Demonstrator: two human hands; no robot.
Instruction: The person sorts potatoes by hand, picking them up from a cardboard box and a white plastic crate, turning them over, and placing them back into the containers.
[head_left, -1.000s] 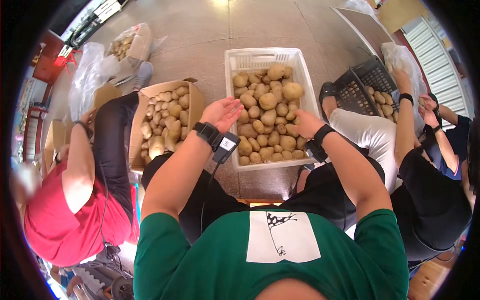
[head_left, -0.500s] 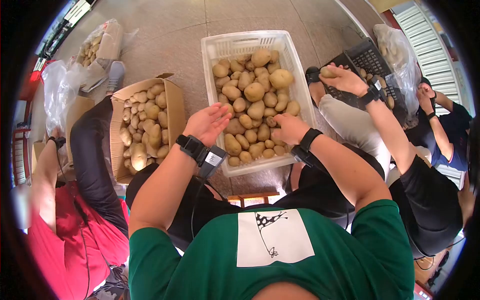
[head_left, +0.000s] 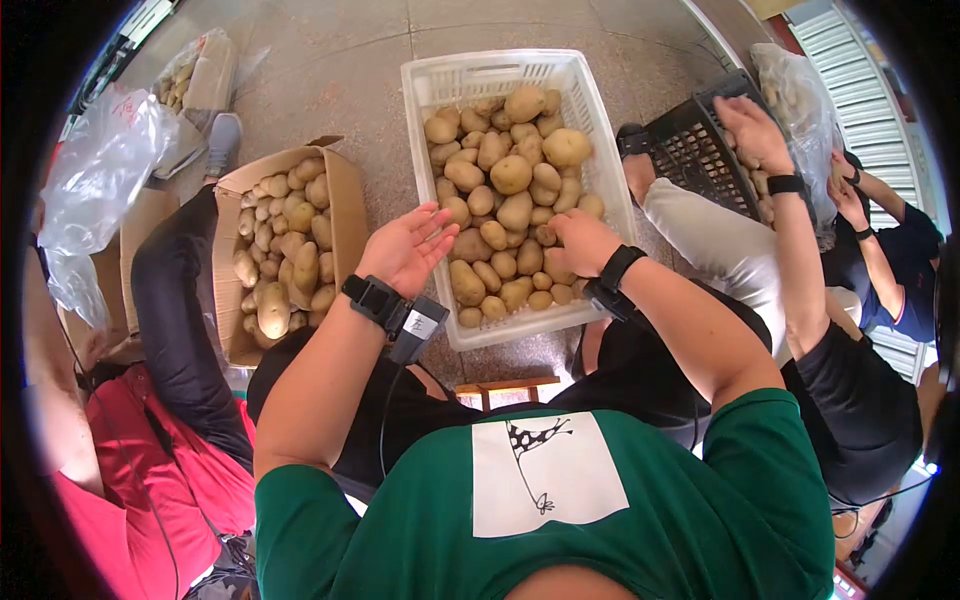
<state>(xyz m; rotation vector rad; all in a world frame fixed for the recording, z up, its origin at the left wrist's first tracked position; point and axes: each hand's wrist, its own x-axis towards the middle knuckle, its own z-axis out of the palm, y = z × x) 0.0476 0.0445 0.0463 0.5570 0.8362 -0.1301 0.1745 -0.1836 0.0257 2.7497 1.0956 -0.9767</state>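
Note:
A white plastic crate (head_left: pixel 412 120) full of potatoes (head_left: pixel 511 174) stands in front of me. At its left edge my left hand (head_left: pixel 408 248) hovers palm up, fingers stretched and apart, with nothing in it. My right hand (head_left: pixel 586 243) reaches over the crate's right side and touches the potatoes there. Its thumb and fingers are spread apart around the near potatoes, next to a small dark potato (head_left: pixel 545 236); the fingertips are partly hidden.
Left of the crate stands a cardboard box (head_left: pixel 347 215) of potatoes. On the right, a co-worker's hand (head_left: pixel 755 135) is over a black crate (head_left: pixel 690 150). Another person in red (head_left: pixel 150 450) sits at left by a clear plastic bag (head_left: pixel 110 170). A second bag (head_left: pixel 790 90) lies at right.
My right hand has shifted slightly up and its fingers have spread; my left hand has barely moved. The co-worker's hand at right, which held a potato, is now over the black crate.

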